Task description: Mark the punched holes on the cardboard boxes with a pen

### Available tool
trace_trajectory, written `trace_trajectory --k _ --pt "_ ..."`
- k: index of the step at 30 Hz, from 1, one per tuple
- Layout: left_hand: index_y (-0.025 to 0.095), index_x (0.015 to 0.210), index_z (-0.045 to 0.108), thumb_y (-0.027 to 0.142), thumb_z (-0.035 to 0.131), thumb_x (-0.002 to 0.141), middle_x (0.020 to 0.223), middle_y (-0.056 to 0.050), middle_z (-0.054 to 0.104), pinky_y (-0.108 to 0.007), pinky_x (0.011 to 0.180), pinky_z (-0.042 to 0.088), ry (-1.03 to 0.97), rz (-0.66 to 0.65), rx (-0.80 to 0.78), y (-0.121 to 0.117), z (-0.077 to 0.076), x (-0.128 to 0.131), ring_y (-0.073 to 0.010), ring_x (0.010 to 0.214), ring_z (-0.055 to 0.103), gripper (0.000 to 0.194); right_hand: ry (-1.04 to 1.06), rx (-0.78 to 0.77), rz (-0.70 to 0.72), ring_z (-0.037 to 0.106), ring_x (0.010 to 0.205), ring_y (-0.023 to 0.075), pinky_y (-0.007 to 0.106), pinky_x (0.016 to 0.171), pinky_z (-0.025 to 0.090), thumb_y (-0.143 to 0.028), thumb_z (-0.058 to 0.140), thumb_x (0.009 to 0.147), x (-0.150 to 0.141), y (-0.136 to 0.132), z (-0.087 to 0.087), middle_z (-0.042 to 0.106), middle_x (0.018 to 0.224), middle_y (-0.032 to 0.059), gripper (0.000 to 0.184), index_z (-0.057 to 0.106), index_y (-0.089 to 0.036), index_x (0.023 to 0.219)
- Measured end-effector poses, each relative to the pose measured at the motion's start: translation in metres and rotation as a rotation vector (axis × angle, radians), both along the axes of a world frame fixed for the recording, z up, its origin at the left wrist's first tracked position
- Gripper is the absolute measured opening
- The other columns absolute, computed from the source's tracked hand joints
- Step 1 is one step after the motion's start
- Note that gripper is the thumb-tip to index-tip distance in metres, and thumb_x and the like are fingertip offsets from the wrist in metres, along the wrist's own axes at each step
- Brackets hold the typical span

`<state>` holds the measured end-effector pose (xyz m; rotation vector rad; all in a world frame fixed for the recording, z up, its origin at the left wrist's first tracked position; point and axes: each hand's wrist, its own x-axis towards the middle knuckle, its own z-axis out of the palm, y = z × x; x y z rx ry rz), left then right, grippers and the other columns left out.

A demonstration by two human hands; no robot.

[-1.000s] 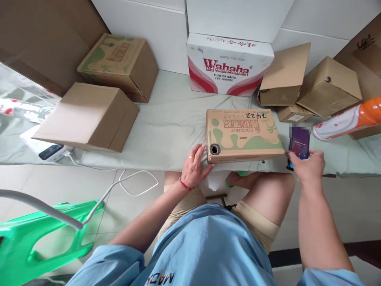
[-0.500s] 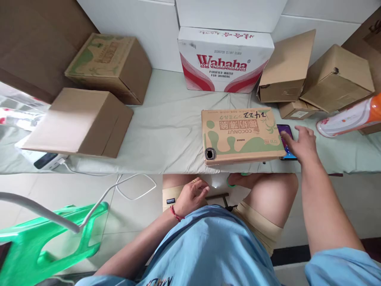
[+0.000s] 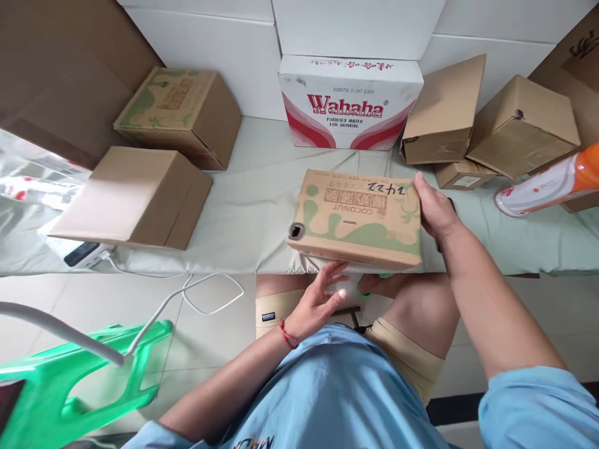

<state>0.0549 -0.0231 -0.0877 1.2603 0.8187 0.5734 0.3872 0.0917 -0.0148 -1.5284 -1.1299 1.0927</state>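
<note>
A brown cardboard box printed COCONUT lies near the table's front edge, with "2422" marked on it and a dark-rimmed hole at its near-left corner. My right hand grips its right side; the thumb is at the far right corner, and the other fingers are mostly hidden. Under that hand, a dark phone shows only at its edges. Below the box's front edge, my left hand is open and holds nothing, its fingers spread above my lap.
A white Wahaha carton stands against the wall. Two brown boxes are at left beside a white device with a cable. More boxes and an orange-topped canister stand right. A green stool is below left.
My right hand has gone from the phone to the box's right side. The box has shifted left and turned slightly. My left hand has risen toward the table edge, fingers spreading.
</note>
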Motion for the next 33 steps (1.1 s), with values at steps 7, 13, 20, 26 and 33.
trace_trajectory --k 7,13,20,26,33 --pt "0.044 0.175 0.025 0.079 0.066 0.099 0.175 -0.013 0.040 -0.049 0.107 0.062 -0.126 0.432 -0.318 -0.008 0.012 -0.039 -0.0359 0.154 0.053 0.093 0.091 -0.342 0.109 0.081 0.105 0.0279 0.036 0.082 0.067 -0.099 0.054 0.090 -0.012 -0.035 -0.005 0.084 0.114 0.0127 0.087 0.080 -0.023 0.123" --pt "0.048 0.177 0.024 0.079 0.080 0.087 0.183 -0.006 0.033 -0.053 0.111 0.060 -0.251 0.365 -0.340 -0.008 0.043 -0.026 -0.0410 0.159 0.048 0.110 0.336 -0.469 0.428 0.081 0.117 0.0337 0.052 0.105 0.067 -0.087 0.059 0.097 -0.049 -0.079 0.000 0.083 0.131 0.0114 0.077 0.074 -0.028 0.144" --pt "0.035 0.169 0.043 0.053 0.089 0.078 0.168 -0.009 0.054 -0.051 0.120 0.054 -0.204 0.405 -0.386 -0.006 0.038 -0.039 -0.0385 0.149 0.056 0.103 0.355 -0.425 0.261 0.047 0.166 0.0353 0.058 0.139 0.035 -0.076 0.077 0.093 -0.066 -0.158 0.001 0.057 0.171 0.0092 0.084 0.057 -0.034 0.163" --pt "0.034 0.169 0.045 0.046 0.084 0.083 0.171 -0.007 0.054 -0.046 0.121 0.055 -0.229 0.294 -0.416 0.006 0.056 -0.059 -0.0368 0.151 0.058 0.095 0.690 -0.415 0.207 0.044 0.167 0.0391 0.064 0.138 0.033 -0.086 0.083 0.080 -0.103 -0.187 -0.013 0.059 0.169 0.0126 0.107 0.047 -0.037 0.169" --pt "0.030 0.165 0.055 0.071 0.081 0.087 0.169 -0.009 0.057 -0.051 0.122 0.056 -0.189 0.426 -0.163 0.031 0.067 -0.067 -0.0420 0.151 0.058 0.092 0.649 -0.325 0.179 0.058 0.155 0.0410 0.063 0.127 0.050 -0.059 0.092 0.078 -0.125 -0.134 0.017 0.067 0.160 0.0119 0.106 0.045 -0.036 0.170"
